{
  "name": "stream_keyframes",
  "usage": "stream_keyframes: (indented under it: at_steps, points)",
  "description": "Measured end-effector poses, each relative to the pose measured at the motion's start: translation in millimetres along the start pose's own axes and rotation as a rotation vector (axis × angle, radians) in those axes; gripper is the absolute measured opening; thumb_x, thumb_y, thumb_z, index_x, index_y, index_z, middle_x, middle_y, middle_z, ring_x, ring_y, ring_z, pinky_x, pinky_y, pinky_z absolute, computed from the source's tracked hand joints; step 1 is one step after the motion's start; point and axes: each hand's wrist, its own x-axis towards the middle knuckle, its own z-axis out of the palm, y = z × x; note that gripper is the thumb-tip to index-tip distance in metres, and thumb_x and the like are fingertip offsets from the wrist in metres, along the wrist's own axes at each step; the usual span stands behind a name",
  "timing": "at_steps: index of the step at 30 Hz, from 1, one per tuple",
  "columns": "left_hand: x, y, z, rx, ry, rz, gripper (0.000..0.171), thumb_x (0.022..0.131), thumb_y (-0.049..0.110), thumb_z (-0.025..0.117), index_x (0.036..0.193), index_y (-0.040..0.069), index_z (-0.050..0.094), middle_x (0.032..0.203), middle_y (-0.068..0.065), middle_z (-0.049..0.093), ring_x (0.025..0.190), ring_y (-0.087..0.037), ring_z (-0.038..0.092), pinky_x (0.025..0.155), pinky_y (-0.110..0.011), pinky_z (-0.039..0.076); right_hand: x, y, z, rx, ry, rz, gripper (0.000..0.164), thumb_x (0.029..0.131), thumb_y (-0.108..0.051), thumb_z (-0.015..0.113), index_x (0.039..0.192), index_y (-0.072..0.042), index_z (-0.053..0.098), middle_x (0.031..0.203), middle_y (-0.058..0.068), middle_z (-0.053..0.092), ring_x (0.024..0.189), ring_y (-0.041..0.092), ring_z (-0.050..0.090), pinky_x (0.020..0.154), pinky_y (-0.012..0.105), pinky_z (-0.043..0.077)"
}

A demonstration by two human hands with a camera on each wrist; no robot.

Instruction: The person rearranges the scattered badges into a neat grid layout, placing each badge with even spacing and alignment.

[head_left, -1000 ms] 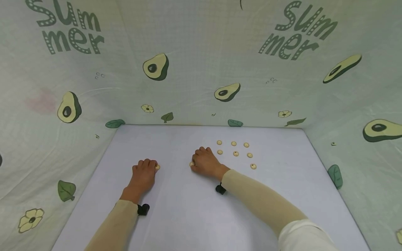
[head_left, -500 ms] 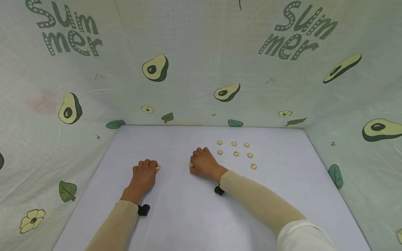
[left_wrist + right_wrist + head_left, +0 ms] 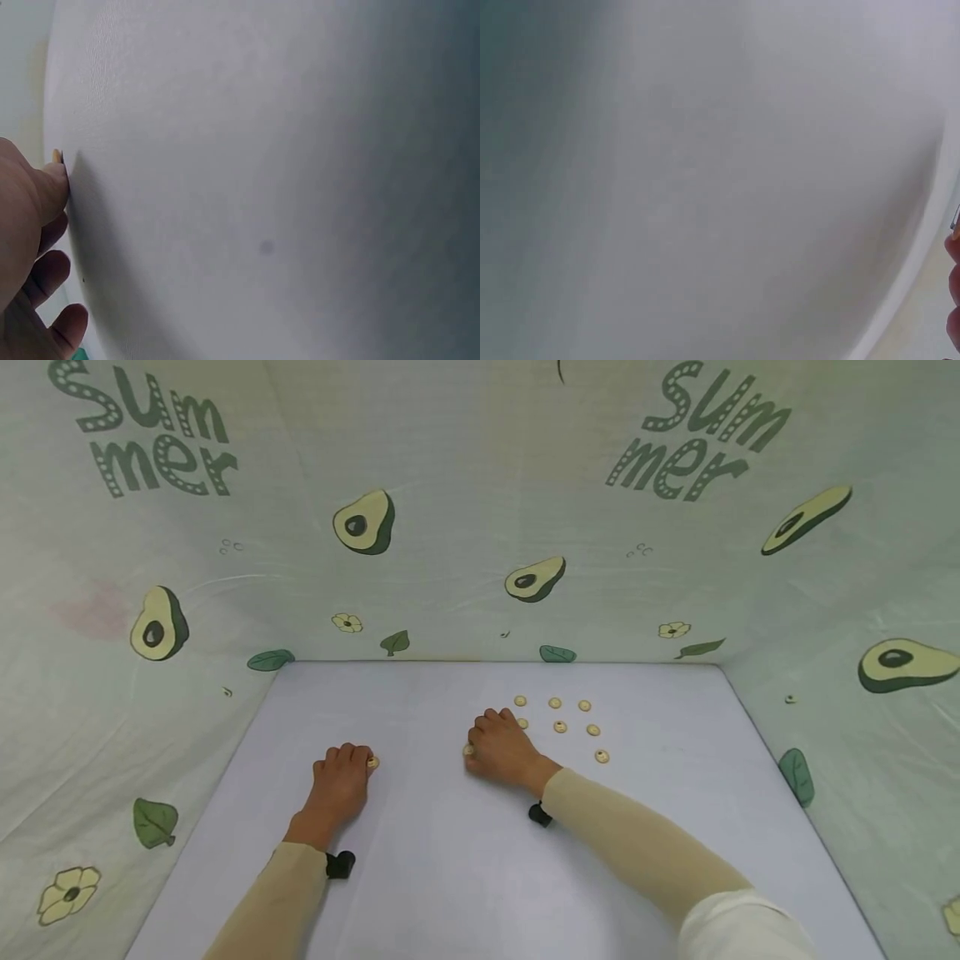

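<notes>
At the left of the table, my left hand (image 3: pixel 342 783) pinches a small round beige disc (image 3: pixel 372 762) with a dark spot at its middle. The left wrist view shows the edge of this disc (image 3: pixel 57 156) at the thumb tip. Near the middle, my right hand (image 3: pixel 501 747) grips a similar beige disc (image 3: pixel 468 749), partly covered by its fingers. Only fingertips (image 3: pixel 954 289) of that hand show at the edge of the right wrist view. Several more of these discs (image 3: pixel 560 727) lie flat in loose rows to the right of the right hand.
The white table (image 3: pixel 450 877) is enclosed by a pale cloth (image 3: pixel 450 460) printed with avocados, leaves and lettering at the back and both sides. One disc (image 3: pixel 522 723) lies very close to the right hand's knuckles.
My right hand has shifted slightly right with its disc, closer to the rows. The left hand keeps its place and grip. The head view has turned a little.
</notes>
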Motion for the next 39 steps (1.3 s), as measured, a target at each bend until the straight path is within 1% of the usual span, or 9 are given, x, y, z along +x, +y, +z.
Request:
stream_keyframes:
  at_steps: [3, 8, 12, 15, 20, 27, 31, 35, 39]
  points:
    - [-1.1, -0.1, -1.1, 0.000, 0.005, 0.005, 0.018, 0.105, 0.012, 0.066, 0.118, 0.002, 0.061, 0.112, -0.019, 0.061, 0.105, -0.040, 0.055, 0.085, -0.061, 0.046, -6, 5, -2, 0.001, 0.008, 0.001, 0.022, 0.095, -0.033, 0.065, 0.088, -0.014, 0.072, 0.088, -0.001, 0.061, 0.086, 0.020, 0.047, 0.082, 0.038, 0.037]
    - [-2.0, 1.0, -2.1, -0.003, 0.017, 0.015, 0.019, 0.103, 0.012, 0.068, 0.117, 0.001, 0.063, 0.112, -0.020, 0.062, 0.103, -0.041, 0.055, 0.081, -0.059, 0.046, -20, 17, -7, 0.028, 0.024, 0.026, 0.023, 0.095, -0.035, 0.068, 0.096, -0.014, 0.075, 0.094, -0.001, 0.064, 0.088, 0.020, 0.047, 0.085, 0.039, 0.039]
    - [-1.3, 0.5, -0.9, -0.018, -0.008, -0.011, 0.019, 0.105, 0.013, 0.066, 0.119, 0.002, 0.062, 0.114, -0.020, 0.061, 0.105, -0.041, 0.054, 0.084, -0.059, 0.044, -33, 29, -9, 0.045, 0.035, 0.058, 0.024, 0.094, -0.036, 0.069, 0.101, -0.014, 0.077, 0.098, -0.001, 0.066, 0.090, 0.019, 0.048, 0.086, 0.039, 0.039]
    - [-1.0, -0.5, 0.2, -0.032, -0.024, -0.025, 0.019, 0.106, 0.014, 0.064, 0.120, 0.002, 0.061, 0.116, -0.020, 0.061, 0.107, -0.041, 0.053, 0.086, -0.059, 0.043, -44, 39, -12, 0.080, 0.053, 0.087, 0.023, 0.094, -0.034, 0.070, 0.101, -0.013, 0.077, 0.100, 0.000, 0.068, 0.092, 0.019, 0.049, 0.086, 0.040, 0.038]
    - [-0.6, -1.8, 1.0, -0.041, -0.026, -0.017, 0.018, 0.107, 0.014, 0.063, 0.120, 0.002, 0.061, 0.116, -0.020, 0.061, 0.108, -0.041, 0.053, 0.085, -0.059, 0.043, -66, 54, -18, 0.123, 0.080, 0.121, 0.021, 0.093, -0.031, 0.073, 0.099, -0.011, 0.077, 0.100, 0.003, 0.069, 0.092, 0.022, 0.050, 0.085, 0.043, 0.039]
    - [0.5, -0.7, 0.0, -0.046, -0.026, -0.010, 0.017, 0.107, 0.013, 0.062, 0.119, 0.001, 0.061, 0.116, -0.020, 0.061, 0.106, -0.041, 0.053, 0.084, -0.059, 0.043, -100, 82, -22, 0.110, 0.033, 0.173, 0.021, 0.094, -0.033, 0.072, 0.099, -0.013, 0.077, 0.105, 0.003, 0.070, 0.097, 0.023, 0.052, 0.091, 0.045, 0.040]
    - [1.5, -0.2, -1.6, -0.052, -0.036, -0.017, 0.018, 0.107, 0.013, 0.062, 0.120, 0.001, 0.061, 0.118, -0.020, 0.061, 0.107, -0.041, 0.052, 0.086, -0.060, 0.043, -116, 96, -25, 0.101, 0.025, 0.201, 0.020, 0.093, -0.032, 0.073, 0.098, -0.013, 0.077, 0.104, 0.003, 0.070, 0.097, 0.024, 0.052, 0.091, 0.047, 0.040]
    - [1.1, -0.2, -3.3, -0.061, -0.046, -0.022, 0.018, 0.107, 0.013, 0.062, 0.121, 0.001, 0.061, 0.118, -0.021, 0.061, 0.108, -0.041, 0.053, 0.086, -0.060, 0.042, -128, 105, -25, 0.085, 0.023, 0.214, 0.019, 0.093, -0.031, 0.074, 0.097, -0.012, 0.077, 0.101, 0.003, 0.069, 0.094, 0.024, 0.052, 0.089, 0.046, 0.039]
    - [0.5, -1.5, -2.6, -0.067, -0.052, -0.024, 0.019, 0.107, 0.013, 0.062, 0.121, 0.001, 0.061, 0.119, -0.021, 0.061, 0.109, -0.042, 0.053, 0.086, -0.060, 0.042, -134, 110, -22, 0.081, 0.024, 0.204, 0.019, 0.094, -0.029, 0.073, 0.097, -0.011, 0.077, 0.099, 0.003, 0.068, 0.093, 0.024, 0.052, 0.088, 0.046, 0.039]
